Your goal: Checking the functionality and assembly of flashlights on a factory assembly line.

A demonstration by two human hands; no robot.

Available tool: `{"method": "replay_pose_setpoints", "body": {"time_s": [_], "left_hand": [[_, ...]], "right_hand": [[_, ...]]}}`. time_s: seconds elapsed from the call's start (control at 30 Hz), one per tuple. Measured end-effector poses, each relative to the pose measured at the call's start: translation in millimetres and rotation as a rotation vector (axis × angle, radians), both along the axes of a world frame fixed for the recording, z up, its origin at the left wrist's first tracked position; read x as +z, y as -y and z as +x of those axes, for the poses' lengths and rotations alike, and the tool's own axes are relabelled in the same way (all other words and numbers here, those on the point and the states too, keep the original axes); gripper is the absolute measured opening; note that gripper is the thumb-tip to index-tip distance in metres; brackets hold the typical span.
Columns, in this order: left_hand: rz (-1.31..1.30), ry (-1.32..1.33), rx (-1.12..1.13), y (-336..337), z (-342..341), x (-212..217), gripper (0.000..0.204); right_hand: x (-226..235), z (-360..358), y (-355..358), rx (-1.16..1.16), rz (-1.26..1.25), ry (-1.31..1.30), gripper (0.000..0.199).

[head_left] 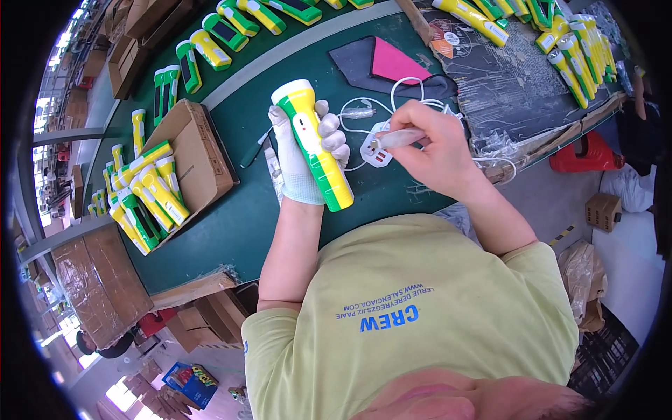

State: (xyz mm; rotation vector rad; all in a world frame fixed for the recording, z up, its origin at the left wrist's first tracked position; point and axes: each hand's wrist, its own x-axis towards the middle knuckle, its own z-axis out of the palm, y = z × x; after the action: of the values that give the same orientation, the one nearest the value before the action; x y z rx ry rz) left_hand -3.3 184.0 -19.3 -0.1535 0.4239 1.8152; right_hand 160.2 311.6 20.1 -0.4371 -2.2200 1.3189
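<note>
One wide fisheye camera, worn on the head, looked steeply down. The shirt (413,280) filled the lower centre, close to the lens; the left hand (290,157) and right hand (435,143) sat mid-frame over the table (378,192). Distant floor (225,362) appeared lower left, perhaps stretched by rim distortion.

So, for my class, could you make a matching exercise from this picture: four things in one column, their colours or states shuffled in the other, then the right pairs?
Column one
1. Left grip
2. Right grip
3. Cloth
4. Cardboard box

Column two
A. Pink and dark grey
B. Bare, holding a whitish piece at the white socket block
C. Brown and open
D. White-gloved, around a yellow-and-green flashlight

Pairs: 1-D, 2-B, 3-A, 4-C
</note>
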Motion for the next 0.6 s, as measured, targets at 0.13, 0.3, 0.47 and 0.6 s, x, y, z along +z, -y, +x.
{"method": "replay_pose_setpoints", "body": {"time_s": [0.13, 0.3, 0.47, 0.6], "left_hand": [[-0.005, 0.0, -0.005, -1.3, -1.0, 1.6, 0.069], [-0.05, -0.106, 0.033, -1.0, -0.7, 2.0, 0.068], [-0.393, -0.664, 0.351, -13.1, 22.5, 20.0, 0.043], [-0.031, -0.3, 0.218, -13.0, 12.8, 26.1, 0.048]], "right_hand": [[-5.0, -3.0, 4.1, 0.021, -0.026, 0.011, 0.013], [-10.6, -8.0, 8.9, 0.127, 0.016, 0.056, 0.019], [-29.7, -25.2, 18.7, 0.068, -0.175, 0.093, 0.029], [-44.0, -33.4, -3.0, 0.212, -1.304, 0.075, 0.027]]}}
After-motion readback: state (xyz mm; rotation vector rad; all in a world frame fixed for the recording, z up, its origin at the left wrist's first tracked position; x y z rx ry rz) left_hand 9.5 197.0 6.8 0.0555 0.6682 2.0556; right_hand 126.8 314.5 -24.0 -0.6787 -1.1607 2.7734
